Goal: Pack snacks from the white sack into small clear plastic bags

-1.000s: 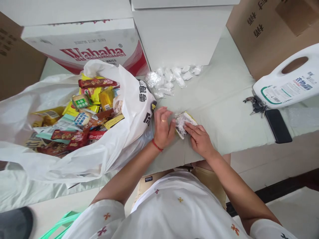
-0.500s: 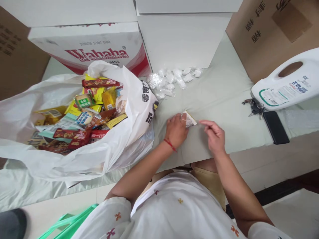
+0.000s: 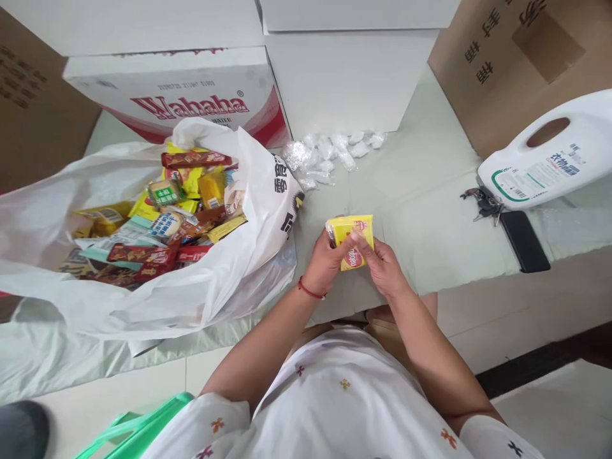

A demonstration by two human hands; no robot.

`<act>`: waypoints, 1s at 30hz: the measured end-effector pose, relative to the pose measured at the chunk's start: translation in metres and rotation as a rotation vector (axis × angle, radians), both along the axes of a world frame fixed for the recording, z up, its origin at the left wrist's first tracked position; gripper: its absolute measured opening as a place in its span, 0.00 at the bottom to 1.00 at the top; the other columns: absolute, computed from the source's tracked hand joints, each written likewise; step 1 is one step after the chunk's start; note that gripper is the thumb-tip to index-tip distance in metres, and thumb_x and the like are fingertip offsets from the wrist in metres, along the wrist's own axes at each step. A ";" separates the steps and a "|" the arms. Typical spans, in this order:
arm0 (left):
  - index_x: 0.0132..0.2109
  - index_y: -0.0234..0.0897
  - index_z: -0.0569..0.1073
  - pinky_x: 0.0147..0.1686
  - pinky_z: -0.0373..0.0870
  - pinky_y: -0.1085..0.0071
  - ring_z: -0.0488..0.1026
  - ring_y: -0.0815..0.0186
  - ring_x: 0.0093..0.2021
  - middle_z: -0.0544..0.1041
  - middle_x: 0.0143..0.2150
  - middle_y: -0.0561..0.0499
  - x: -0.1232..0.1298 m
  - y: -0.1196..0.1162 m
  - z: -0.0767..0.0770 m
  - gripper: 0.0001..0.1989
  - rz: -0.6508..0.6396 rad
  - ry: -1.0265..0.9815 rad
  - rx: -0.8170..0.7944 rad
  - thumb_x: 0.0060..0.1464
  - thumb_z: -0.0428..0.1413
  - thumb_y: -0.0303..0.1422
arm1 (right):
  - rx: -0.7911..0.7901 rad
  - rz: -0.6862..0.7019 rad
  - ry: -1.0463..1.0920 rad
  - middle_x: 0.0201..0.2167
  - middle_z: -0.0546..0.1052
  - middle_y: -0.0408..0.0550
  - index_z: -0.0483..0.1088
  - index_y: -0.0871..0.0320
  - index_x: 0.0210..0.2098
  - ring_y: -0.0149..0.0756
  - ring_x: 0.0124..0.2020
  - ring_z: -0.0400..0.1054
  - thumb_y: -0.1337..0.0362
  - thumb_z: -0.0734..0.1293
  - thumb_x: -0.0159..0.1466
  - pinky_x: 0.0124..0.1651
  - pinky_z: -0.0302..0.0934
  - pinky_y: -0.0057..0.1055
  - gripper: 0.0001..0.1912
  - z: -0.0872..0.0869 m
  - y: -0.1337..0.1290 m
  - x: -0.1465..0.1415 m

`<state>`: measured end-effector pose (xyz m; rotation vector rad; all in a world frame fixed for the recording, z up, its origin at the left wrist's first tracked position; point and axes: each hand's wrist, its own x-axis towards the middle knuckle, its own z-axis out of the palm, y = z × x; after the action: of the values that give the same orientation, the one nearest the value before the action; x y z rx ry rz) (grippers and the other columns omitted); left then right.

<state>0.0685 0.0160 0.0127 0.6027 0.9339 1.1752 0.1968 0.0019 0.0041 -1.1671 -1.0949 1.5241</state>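
Note:
Both hands hold a yellow snack packet [image 3: 359, 224] with a pink logo, its printed face turned up toward me. My left hand [image 3: 328, 260] grips its left side, thumb across the front. From the right, my right hand [image 3: 384, 264] closes on it, its thumb also on the front and meeting the left thumb. The fingers behind the packet are hidden. Left of my hands, a white plastic bag [image 3: 258, 210] lies spread with its mouth wide, full of wrapped snacks [image 3: 167, 226] in red, yellow, brown and pale blue.
Clear plastic-wrapped bits [image 3: 325, 153] lie before a white box [image 3: 344, 83]. A Wahaba-like lettered carton [image 3: 186, 80] stands behind the bag. To the right are a white detergent jug [image 3: 540, 159], keys [image 3: 488, 203], a black phone [image 3: 524, 241] and a brown carton [image 3: 502, 76].
The packet was low on the cloth under my left hand, showing a pale face; now its yellow face shows. My right hand, previously apart with a finger extended, has moved left and grips it too.

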 end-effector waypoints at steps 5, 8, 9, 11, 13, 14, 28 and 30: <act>0.43 0.35 0.77 0.43 0.76 0.64 0.81 0.56 0.43 0.83 0.40 0.48 0.011 -0.001 -0.001 0.26 0.132 -0.095 -0.092 0.42 0.73 0.46 | 0.101 -0.054 -0.218 0.55 0.78 0.50 0.69 0.52 0.61 0.45 0.55 0.73 0.42 0.64 0.69 0.55 0.69 0.39 0.28 -0.005 -0.004 0.003; 0.44 0.36 0.77 0.42 0.76 0.65 0.81 0.59 0.40 0.83 0.39 0.50 0.013 0.000 -0.006 0.25 0.193 -0.110 -0.099 0.42 0.73 0.45 | 0.154 -0.106 -0.353 0.54 0.78 0.52 0.66 0.53 0.61 0.44 0.53 0.73 0.45 0.64 0.70 0.54 0.69 0.38 0.27 -0.008 -0.009 0.001; 0.44 0.36 0.77 0.41 0.76 0.66 0.81 0.60 0.39 0.83 0.38 0.50 0.012 0.000 -0.007 0.25 0.171 -0.117 -0.099 0.43 0.73 0.45 | 0.160 -0.104 -0.366 0.52 0.79 0.51 0.67 0.53 0.60 0.43 0.50 0.74 0.45 0.63 0.70 0.52 0.70 0.38 0.25 -0.008 -0.011 0.000; 0.43 0.36 0.77 0.38 0.75 0.67 0.80 0.61 0.37 0.82 0.37 0.51 0.004 0.002 -0.007 0.24 0.085 -0.160 -0.118 0.44 0.72 0.46 | 0.158 -0.096 -0.332 0.49 0.80 0.49 0.68 0.52 0.57 0.42 0.48 0.75 0.46 0.63 0.71 0.51 0.71 0.37 0.22 -0.007 -0.013 -0.001; 0.42 0.37 0.76 0.35 0.74 0.68 0.78 0.63 0.34 0.81 0.36 0.52 -0.006 0.004 -0.007 0.23 0.000 -0.212 -0.146 0.44 0.72 0.45 | 0.120 -0.081 -0.266 0.51 0.80 0.47 0.69 0.51 0.56 0.42 0.49 0.75 0.46 0.65 0.69 0.52 0.71 0.37 0.22 -0.007 -0.014 -0.002; 0.41 0.37 0.76 0.33 0.73 0.69 0.77 0.65 0.32 0.80 0.34 0.53 -0.010 0.005 -0.007 0.22 -0.027 -0.228 -0.157 0.43 0.73 0.43 | 0.086 -0.071 -0.232 0.51 0.80 0.47 0.70 0.51 0.56 0.42 0.49 0.75 0.46 0.66 0.68 0.51 0.72 0.37 0.23 -0.006 -0.016 -0.002; 0.40 0.36 0.71 0.46 0.73 0.64 0.77 0.66 0.41 0.79 0.42 0.48 -0.028 0.021 -0.032 0.20 -0.191 -0.329 -0.161 0.48 0.71 0.42 | -0.067 -0.653 -0.512 0.28 0.76 0.47 0.68 0.57 0.34 0.31 0.21 0.69 0.48 0.76 0.56 0.23 0.65 0.30 0.21 0.027 0.151 0.147; 0.39 0.36 0.71 0.45 0.73 0.65 0.77 0.66 0.39 0.79 0.41 0.48 -0.028 0.021 -0.033 0.20 -0.196 -0.321 -0.159 0.48 0.71 0.42 | 0.065 -0.580 -0.601 0.27 0.75 0.50 0.66 0.57 0.35 0.33 0.20 0.71 0.46 0.68 0.63 0.26 0.66 0.35 0.20 0.040 0.191 0.163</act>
<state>0.0405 0.0374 -0.0199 0.3547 0.6703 0.9765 0.3601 0.1930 0.0437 -1.7682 -1.0351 0.6980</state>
